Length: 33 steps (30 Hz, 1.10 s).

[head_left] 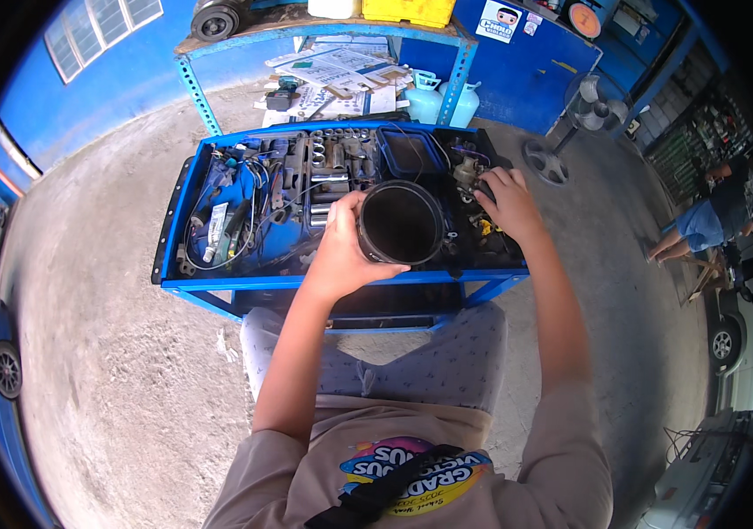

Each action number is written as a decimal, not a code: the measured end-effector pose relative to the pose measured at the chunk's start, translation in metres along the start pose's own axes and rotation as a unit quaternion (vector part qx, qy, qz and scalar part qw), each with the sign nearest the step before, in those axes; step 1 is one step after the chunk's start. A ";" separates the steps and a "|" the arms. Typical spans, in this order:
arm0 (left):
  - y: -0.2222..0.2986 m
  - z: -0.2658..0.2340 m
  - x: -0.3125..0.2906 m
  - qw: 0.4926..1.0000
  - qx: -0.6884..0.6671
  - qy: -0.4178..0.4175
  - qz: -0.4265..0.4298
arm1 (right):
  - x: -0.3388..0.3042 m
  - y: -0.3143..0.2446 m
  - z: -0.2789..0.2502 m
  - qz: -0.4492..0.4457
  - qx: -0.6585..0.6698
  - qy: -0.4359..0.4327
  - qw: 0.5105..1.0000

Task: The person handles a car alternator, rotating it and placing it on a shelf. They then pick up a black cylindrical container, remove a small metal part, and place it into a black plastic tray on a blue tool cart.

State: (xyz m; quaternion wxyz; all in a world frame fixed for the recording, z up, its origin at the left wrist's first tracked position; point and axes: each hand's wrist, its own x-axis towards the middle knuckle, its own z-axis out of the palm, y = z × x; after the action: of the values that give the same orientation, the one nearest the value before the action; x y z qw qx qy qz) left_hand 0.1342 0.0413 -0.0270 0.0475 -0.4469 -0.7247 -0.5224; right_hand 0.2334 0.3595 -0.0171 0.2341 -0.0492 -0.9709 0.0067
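My left hand (345,251) is wrapped round a black, round, open-topped container (401,222), holding it over the front of the blue tool cart (350,284). The inside of the container is dark and I cannot make out anything in it. My right hand (508,203) is over the cart's right compartment, its fingers curled and closed about something dark that I cannot make out. Small metal and yellow parts (485,227) lie just below those fingers. Left of them is a dark blue lidless box (411,152).
Sockets (330,179) fill the cart's middle; cables and a white tube (215,231) lie at its left. Behind stands a blue metal shelf (323,33) with flattened cardboard under it. A fan (592,110) stands at the back right. Another person (702,225) is at the far right.
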 end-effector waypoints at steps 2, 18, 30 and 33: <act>0.001 0.000 -0.002 0.999 0.020 -0.022 -0.011 | 0.001 0.000 0.001 -0.001 -0.045 -0.013 0.999; 0.011 0.008 -0.008 0.996 0.090 -0.010 -0.013 | 0.031 -0.083 -0.077 0.150 0.446 -0.013 0.882; 0.014 0.006 -0.007 0.995 0.084 0.006 -0.052 | 0.036 -0.159 -0.058 0.022 0.425 -0.051 0.903; 0.013 0.007 -0.007 0.995 0.071 0.002 -0.073 | 0.035 -0.156 -0.058 0.018 0.375 -0.046 0.926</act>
State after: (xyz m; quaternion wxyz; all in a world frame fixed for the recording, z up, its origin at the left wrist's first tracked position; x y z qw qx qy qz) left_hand 0.1504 0.0430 -0.0242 0.0423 -0.3876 -0.7905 -0.4723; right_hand 0.2149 0.2073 0.0564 0.1904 0.0251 -0.9061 0.3769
